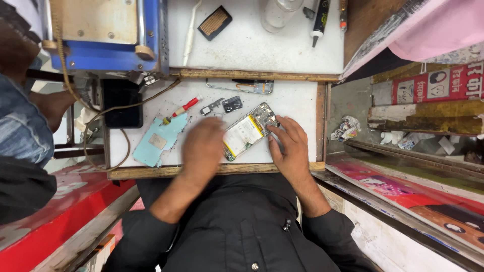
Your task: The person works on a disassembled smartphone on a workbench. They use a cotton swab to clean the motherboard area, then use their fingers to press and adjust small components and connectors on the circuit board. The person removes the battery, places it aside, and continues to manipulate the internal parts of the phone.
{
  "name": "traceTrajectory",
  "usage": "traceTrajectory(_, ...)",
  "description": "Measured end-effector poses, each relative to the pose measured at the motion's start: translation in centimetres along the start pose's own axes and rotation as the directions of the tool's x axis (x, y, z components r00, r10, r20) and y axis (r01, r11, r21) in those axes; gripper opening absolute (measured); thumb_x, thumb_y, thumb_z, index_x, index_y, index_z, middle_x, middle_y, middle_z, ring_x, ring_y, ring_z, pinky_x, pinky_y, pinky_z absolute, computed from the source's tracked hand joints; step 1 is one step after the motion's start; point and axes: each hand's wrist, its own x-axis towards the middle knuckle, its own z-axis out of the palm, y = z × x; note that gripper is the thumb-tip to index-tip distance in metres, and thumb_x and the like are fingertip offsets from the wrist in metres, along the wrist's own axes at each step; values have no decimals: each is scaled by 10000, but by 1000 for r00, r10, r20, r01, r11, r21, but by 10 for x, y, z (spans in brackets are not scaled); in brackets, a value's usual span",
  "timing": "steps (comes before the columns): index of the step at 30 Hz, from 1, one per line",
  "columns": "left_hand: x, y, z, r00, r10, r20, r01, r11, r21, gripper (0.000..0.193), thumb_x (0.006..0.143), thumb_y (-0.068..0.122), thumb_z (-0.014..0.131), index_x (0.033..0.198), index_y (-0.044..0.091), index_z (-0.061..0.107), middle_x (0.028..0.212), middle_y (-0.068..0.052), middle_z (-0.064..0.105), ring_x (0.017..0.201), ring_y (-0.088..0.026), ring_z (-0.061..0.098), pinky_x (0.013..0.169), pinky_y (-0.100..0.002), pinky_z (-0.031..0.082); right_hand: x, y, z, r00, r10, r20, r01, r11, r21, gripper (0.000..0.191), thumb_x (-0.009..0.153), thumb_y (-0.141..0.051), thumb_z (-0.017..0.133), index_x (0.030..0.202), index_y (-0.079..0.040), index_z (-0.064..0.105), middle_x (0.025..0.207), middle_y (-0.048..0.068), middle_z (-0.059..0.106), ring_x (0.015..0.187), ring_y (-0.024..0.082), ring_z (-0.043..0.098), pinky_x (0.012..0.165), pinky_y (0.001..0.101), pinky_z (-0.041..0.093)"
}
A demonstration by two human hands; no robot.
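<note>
White worktop [297, 108] under both hands. Right hand [288, 146]: fingers spread, flat, fingertips touching the right edge of the opened phone [249, 132]; no grasp. Left hand [202, 146]: blurred, lying just left of phone, grip cannot be told. Phone lies tilted between the hands, battery up. Left of left hand: pale blue back cover [160, 140]. Beyond it: red screwdriver [182, 108], small black parts [232, 104], phone frame [242, 86].
</note>
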Motion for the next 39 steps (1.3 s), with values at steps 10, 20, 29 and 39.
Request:
traceTrajectory(10,32,-61,-42,985,-172,6,155,901,404,229,908,166,790,1113,72,752,1056,-71,690,1062,-322,623,866,-439,533,5,-1,0,1000,-7,-3,7,1000,7,317,887,-75,719,1203,-85,741,1405,133,624,1355,354,536,1115,456,410)
traceTrajectory(20,-2,-23,-77,910,-386,150,303,868,392,529,871,253,814,1324,39,644,1285,-194,622,1190,-390,576,972,-469,507,0,-2,-5,1000,9,-18,-8,998,70,320,894,-60,702,1213,-58,724,1378,155,647,1328,370,568,1115,455,447)
traceTrajectory(29,-35,-28,-80,895,-426,134,334,837,434,601,814,243,835,1332,30,619,1312,-208,593,1189,-393,548,1008,-523,470,-3,-1,-2,1000,-8,-29,10,998,65,326,877,-39,717,1203,-55,719,1375,159,644,1313,368,572,1108,448,448)
traceTrajectory(39,-36,-23,-94,964,-231,131,157,894,419,751,707,257,867,1364,15,595,1334,-286,558,1206,-431,535,991,-518,480,-7,0,-5,997,33,-69,-24,992,121,341,894,-34,710,1235,-52,709,1383,163,638,1317,365,570,1111,438,457)
